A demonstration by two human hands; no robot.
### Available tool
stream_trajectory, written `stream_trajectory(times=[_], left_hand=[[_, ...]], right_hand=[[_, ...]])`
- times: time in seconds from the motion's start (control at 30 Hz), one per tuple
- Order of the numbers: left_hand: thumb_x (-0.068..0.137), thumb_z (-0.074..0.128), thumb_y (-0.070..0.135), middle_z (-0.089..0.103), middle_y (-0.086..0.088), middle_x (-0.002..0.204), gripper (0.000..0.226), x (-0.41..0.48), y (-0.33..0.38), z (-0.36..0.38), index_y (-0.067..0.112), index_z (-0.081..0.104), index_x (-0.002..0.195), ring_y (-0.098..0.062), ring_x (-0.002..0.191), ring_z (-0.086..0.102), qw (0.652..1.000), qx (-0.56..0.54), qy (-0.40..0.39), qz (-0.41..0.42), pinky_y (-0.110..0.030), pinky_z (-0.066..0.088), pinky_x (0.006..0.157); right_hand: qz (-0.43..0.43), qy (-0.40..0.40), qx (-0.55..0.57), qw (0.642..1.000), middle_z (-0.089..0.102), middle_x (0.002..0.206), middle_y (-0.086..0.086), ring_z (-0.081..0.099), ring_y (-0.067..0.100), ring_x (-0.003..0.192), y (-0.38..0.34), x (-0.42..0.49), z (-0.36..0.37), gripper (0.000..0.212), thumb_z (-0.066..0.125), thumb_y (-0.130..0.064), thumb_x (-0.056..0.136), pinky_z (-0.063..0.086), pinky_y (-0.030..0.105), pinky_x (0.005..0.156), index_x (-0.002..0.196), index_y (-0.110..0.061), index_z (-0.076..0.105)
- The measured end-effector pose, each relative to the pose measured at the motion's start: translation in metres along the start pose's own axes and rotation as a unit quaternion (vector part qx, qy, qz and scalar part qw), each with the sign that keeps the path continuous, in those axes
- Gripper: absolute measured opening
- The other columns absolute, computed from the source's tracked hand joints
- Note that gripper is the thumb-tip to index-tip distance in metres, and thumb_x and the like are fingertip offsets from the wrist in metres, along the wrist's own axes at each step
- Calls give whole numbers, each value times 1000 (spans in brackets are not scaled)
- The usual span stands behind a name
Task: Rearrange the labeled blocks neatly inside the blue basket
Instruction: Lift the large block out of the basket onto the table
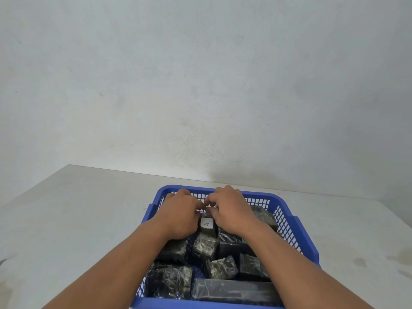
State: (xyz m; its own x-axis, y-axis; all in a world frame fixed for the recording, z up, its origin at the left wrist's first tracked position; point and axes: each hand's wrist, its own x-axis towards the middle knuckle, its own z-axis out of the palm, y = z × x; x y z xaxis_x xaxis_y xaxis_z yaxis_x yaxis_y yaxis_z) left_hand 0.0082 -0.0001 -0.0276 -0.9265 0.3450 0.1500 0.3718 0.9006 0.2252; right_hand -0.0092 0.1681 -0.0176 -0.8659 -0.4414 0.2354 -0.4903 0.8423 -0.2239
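A blue plastic basket [287, 210] with lattice walls sits on the table close in front of me. It holds several dark blocks wrapped in shiny film. One upright block [207, 226] carries a white label with the letter A. My left hand [180, 217] and my right hand [231, 210] are both down in the far half of the basket, fingers curled, touching each other above the A block. What the fingertips grip is hidden. A long dark block [234, 291] lies along the near wall.
The basket stands on a pale grey table [78, 219] that runs to a plain white wall [200, 85]. Bare tabletop lies left and right of the basket. Faint stains mark the table at the right [359, 262].
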Motion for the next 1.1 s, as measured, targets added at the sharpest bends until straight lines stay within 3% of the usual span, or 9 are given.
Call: stream_trajectory(times=[0.13,0.23,0.3,0.47,0.7,0.9,0.97,1.03,1.1], left_hand=[[91,49,11,68,-1,111,32,1,-2,-6,18,70,114,-20,104,59,992,-71,101,-34,-36,47,92],[87,52,9,67,-1,112,31,1,-2,-10,18,69,112,-22,103,59,980,-73,175,-67,-33,46,89],[86,53,10,67,-2,112,31,1,-1,-11,18,69,111,-22,103,59,979,-72,177,-74,-33,45,88],[85,55,12,68,-1,109,29,0,1,-12,19,70,109,-22,99,61,979,-79,166,-90,-30,47,82],[85,55,15,70,2,108,28,-5,5,-30,21,71,107,-18,97,62,976,-79,168,-113,-33,53,86],[79,57,15,73,3,106,34,-21,-11,-56,24,70,108,-19,95,65,981,-9,123,-151,-32,55,82],[78,59,18,71,3,111,34,-28,-19,-61,26,71,109,-20,103,63,984,12,88,-155,-35,54,86],[79,66,25,63,3,123,30,-34,-23,-60,29,72,109,-21,117,54,986,39,47,-152,-39,50,93],[79,73,32,45,1,145,32,-39,-24,-56,31,72,111,-23,132,40,987,57,17,-151,-43,44,101]], right_hand=[[-19,-11,7,1000,56,86,-10,47,20,100,-4,-3,-9,19,67,-34,90,34,33,84,106,-26,69],[-36,-104,-16,994,57,89,-9,37,14,94,-6,-7,-12,20,70,-42,86,31,36,89,102,-31,73],[-53,-137,-52,988,69,101,-7,40,17,102,-6,-6,-11,22,68,-45,87,32,40,95,102,-30,75],[-51,-126,-109,985,70,113,-5,42,21,110,-4,-2,-5,25,63,-45,91,31,41,97,107,-29,74],[-37,-79,-152,985,68,99,1,44,24,104,-7,0,4,16,58,-24,91,33,39,90,96,-26,73],[-2,-49,-6,999,71,109,-1,51,22,108,-12,-2,-10,22,56,-32,98,39,40,96,109,-25,73],[31,-49,98,994,72,107,-1,60,17,98,-22,-3,-19,20,58,-28,97,48,33,86,108,-20,73],[43,-80,151,984,70,107,-1,62,13,90,-35,-3,-25,21,60,-30,96,44,22,71,112,-20,69],[50,-116,157,979,66,111,0,59,14,90,-52,-2,-27,27,60,-35,95,42,23,72,118,-22,64]])
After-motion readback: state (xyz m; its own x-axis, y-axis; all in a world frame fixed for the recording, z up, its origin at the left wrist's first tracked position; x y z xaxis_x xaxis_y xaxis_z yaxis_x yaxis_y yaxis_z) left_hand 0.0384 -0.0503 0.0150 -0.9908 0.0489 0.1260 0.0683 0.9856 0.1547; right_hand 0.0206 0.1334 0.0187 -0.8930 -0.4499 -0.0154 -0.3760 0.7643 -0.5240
